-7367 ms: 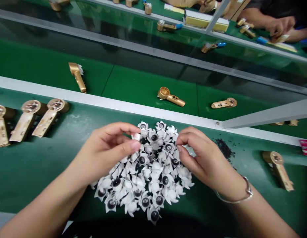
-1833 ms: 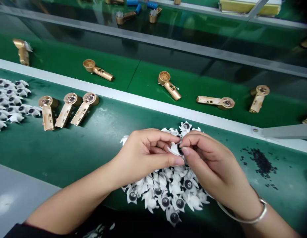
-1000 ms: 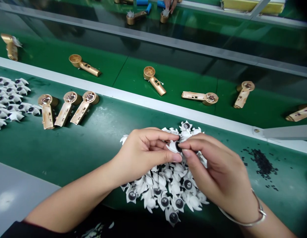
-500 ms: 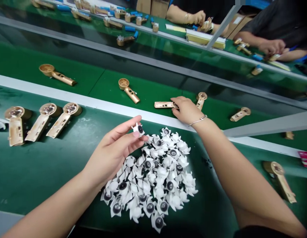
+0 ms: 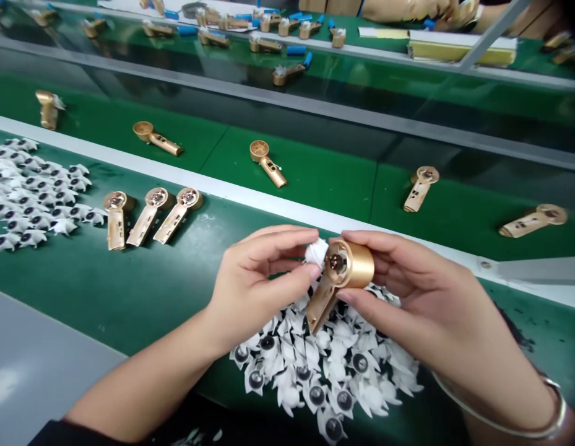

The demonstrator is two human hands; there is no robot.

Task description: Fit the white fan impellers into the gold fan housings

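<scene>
Above the near edge of a matte green worktop [image 5: 189,266], a small white plastic fan impeller [image 5: 316,252] and a gold plastic fan housing with a round head and a long hollow handle [image 5: 354,263] are held up just beside each other; whether they touch cannot be told. The person's left hand [image 5: 257,282] pinches the impeller between thumb and fingertips, perhaps gripping it this way to leave the side facing the housing free. The right hand [image 5: 421,294] clasps the housing around its head, thumb below and fingers above, with the hollow face turned leftward, apparently to bring the motor inside toward the impeller. The handle slants down and left, clear of both palms. A silver-coloured bracelet [image 5: 560,402] circles the right wrist.

Directly beneath lies a heap of white impellers [image 5: 291,353], likely placed there for easy reach. Toward the worktop's left end, more white impellers [image 5: 41,192] lie spread out in loose rows, and beside them three gold housings [image 5: 157,217] lie side by side, hollow faces up. Past the pale rail [image 5: 222,191] along the worktop's far edge, a green strip [image 5: 324,186] carries five widely spaced gold parts [image 5: 267,164]. At the upper right, a co-worker's arm [image 5: 403,9] is partly visible.
</scene>
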